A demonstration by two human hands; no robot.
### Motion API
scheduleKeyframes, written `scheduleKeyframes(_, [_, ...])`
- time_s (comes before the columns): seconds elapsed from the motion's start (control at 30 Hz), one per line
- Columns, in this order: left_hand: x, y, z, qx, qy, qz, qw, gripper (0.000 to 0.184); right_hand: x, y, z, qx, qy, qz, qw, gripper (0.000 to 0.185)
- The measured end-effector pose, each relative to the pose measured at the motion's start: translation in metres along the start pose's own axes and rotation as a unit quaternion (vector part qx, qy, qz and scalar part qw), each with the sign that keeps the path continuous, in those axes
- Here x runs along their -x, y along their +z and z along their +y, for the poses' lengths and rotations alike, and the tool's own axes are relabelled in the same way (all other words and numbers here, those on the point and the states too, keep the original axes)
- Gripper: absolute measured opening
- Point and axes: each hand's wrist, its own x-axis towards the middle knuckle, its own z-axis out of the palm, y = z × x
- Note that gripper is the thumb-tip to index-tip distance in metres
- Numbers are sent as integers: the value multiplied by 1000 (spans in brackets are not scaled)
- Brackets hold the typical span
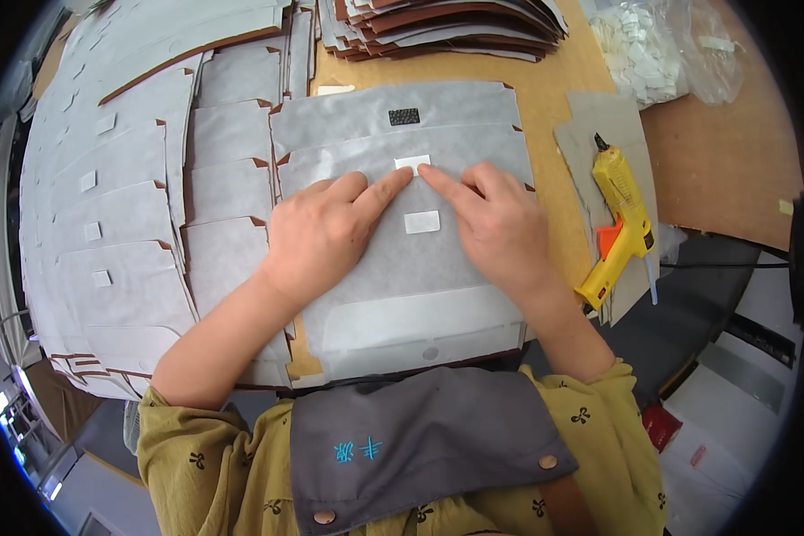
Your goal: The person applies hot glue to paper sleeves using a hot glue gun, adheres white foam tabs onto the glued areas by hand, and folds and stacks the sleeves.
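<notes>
A light grey bag panel (366,259) with brown edges lies flat in front of me. My left hand (322,223) and my right hand (500,219) rest on it, each with its index finger stretched out and the other fingers partly curled under. Both index fingertips press on a small white rectangular patch (413,163), touching its lower edge. Below it a second white patch (422,222) lies on the panel, and above it sits a small black textured rectangle (404,116). Neither hand grips anything.
Stacked grey panels with white patches (107,214) cover the left side. A pile of brown-edged pieces (442,27) stands at the back. On the right, a yellow glue gun (625,210) lies on cardboard (590,116), with a plastic bag of white pieces (639,54) behind it.
</notes>
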Motion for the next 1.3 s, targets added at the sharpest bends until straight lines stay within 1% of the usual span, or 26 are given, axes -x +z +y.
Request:
scheduleKeyframes(0.07, [-2, -3, 1, 12, -13, -3, 1000, 39, -1, 0, 0, -29, 5, 5, 1000, 55])
scheduleKeyframes(0.13, [-1, -2, 1, 22, -39, -15, 999, 38, -3, -4, -3, 12, 28, -21, 999, 56])
scheduleKeyframes(0.27, [2, 6, -7, 38, -21, -13, 999, 29, -1, 4, 3, 125, -17, -46, 991, 52])
scheduleKeyframes(0.33, [9, -8, -9, 46, -8, 48, 998, 28, -1, 7, 8, 40, 6, -55, 998, 47])
scheduleKeyframes(0.37, [24, -34, -12, 29, -41, 36, 998, 28, -2, 9, 11, -5, 17, -39, 999, 44])
scheduleKeyframes(0.43, [52, -84, -12, 160, -52, 134, 976, 12, 1, 6, 7, -104, 59, 23, 993, 34])
scheduleKeyframes(0.47, [79, -96, -17, 60, -62, 167, 982, 18, 5, 2, 7, -161, 88, 67, 981, 27])
scheduleKeyframes(0.5, [114, -110, -22, -42, -69, 199, 977, 28, 11, -3, 11, -141, 50, 93, 984, 20])
scheduleKeyframes(0.53, [146, -123, -19, 27, -98, 249, 963, 25, 17, -9, 11, -120, 12, 120, 985, 13])
scheduleKeyframes(0.57, [177, -136, -5, 0, -175, 260, 950, 20, 23, -16, 3, -130, -2, 120, 984, 13])
scheduleKeyframes(0.6, [211, -143, 8, 14, -295, 287, 911, 13, 26, -26, -7, -158, -91, 111, 977, 10])
scheduleKeyframes(0.63, [252, -147, 10, 7, -302, 262, 917, 16, 27, -34, -19, -184, -180, 103, 961, 9])
scheduleKeyframes(0.67, [291, -145, 19, 38, -410, 221, 884, 19, 26, -40, -35, -188, -194, 104, 957, 9])
scheduleKeyframes(0.73, [371, -114, 31, 117, -603, 140, 776, 28, 32, -54, -73, -302, -331, -34, 894, 9])
scheduleKeyframes(0.77, [430, -81, 35, 141, -613, 114, 769, 37, 34, -59, -98, -288, -366, -73, 882, 10])
scheduleKeyframes(0.8, [461, -66, 57, 202, -724, 22, 659, 46, 36, -59, -126, -270, -398, -109, 870, 11])
scheduleKeyframes(0.83, [479, -49, 79, 272, -742, 21, 613, 48, 39, -54, -148, -298, -417, -147, 846, 13])
scheduleKeyframes(0.87, [489, -35, 97, 321, -780, -5, 537, 44, 41, -47, -167, -322, -434, -185, 821, 15])
scheduleKeyframes(0.93, [477, -25, 118, 402, -788, 81, 459, 40, 41, -32, -195, -366, -440, -273, 773, 19])
scheduleKeyframes(0.97, [472, -24, 117, 409, -785, 87, 458, 40, 38, -26, -208, -358, -445, -274, 774, 19])
scheduleKeyframes(1.03, [460, -25, 108, 416, -726, 164, 523, 38, 31, -11, -229, -414, -402, -495, 650, 20])
scheduleKeyframes(1.07, [454, -24, 109, 420, -722, 167, 524, 38, 27, -4, -238, -408, -403, -495, 652, 20])
scheduleKeyframes(1.13, [441, -20, 107, 401, -620, 163, 654, 33, 20, 13, -252, -298, -316, -660, 612, 23])
scheduleKeyframes(1.17, [442, -13, 105, 391, -573, 176, 698, 30, 24, 26, -257, -293, -315, -659, 617, 23])
scheduleKeyframes(1.23, [438, -18, 102, 398, -559, 162, 709, 29, 45, 59, -258, -210, -535, -442, 689, 32])
scheduleKeyframes(1.3, [433, -29, 98, 403, -544, 148, 722, 25, 65, 83, -252, -220, -565, -421, 674, 32])
